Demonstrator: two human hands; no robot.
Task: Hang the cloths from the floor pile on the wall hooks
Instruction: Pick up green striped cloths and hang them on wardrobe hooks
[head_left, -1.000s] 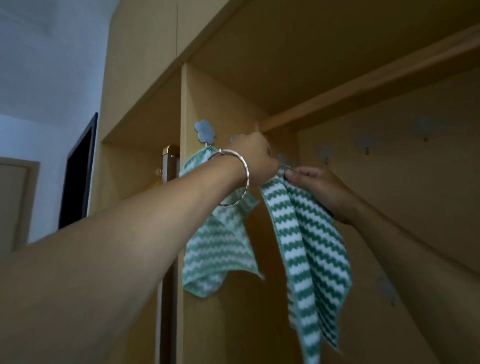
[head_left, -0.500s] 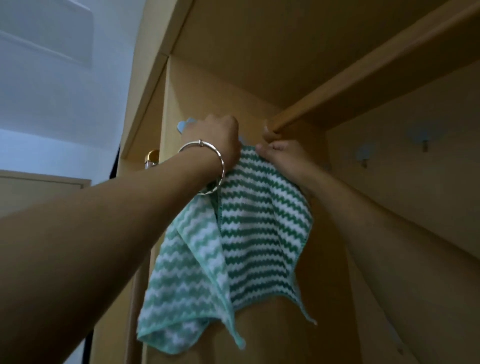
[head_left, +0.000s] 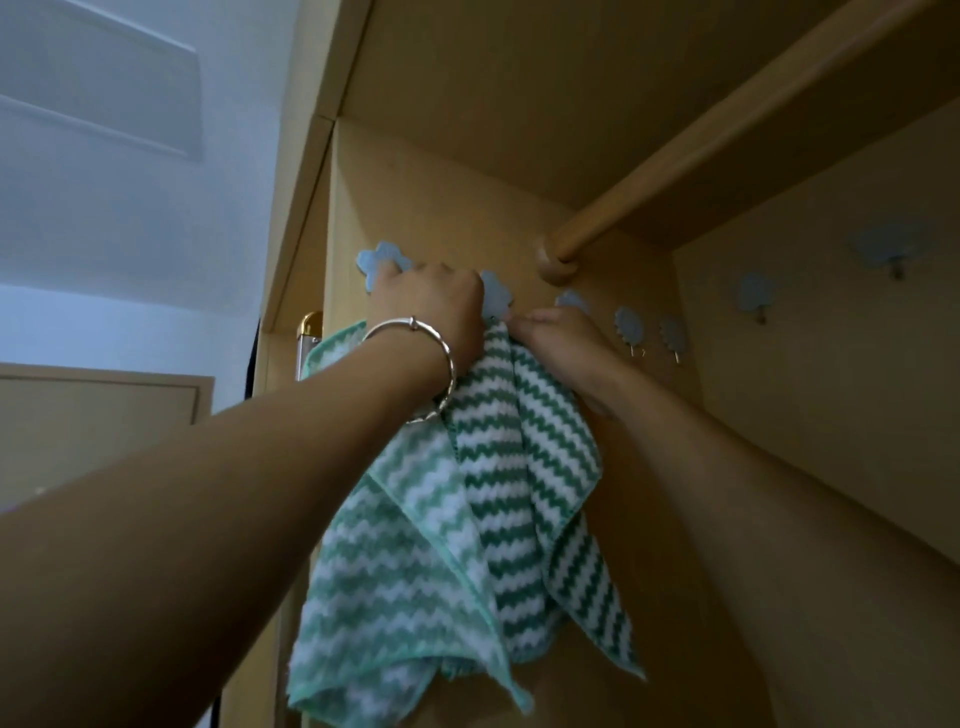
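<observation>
Dark-green cloth (head_left: 493, 467) pinched at hook (head_left: 496, 300), inside wardrobe (head_left: 415, 208)

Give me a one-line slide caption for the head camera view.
Left hand and right hand hold a dark green zigzag cloth up to a blue flower hook, beside a lighter zigzag cloth.

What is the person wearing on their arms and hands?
No sleeves or gloves are in view. The left hand has a thin silver bangle with a small bead at its wrist. The right hand shows no jewellery.
</observation>
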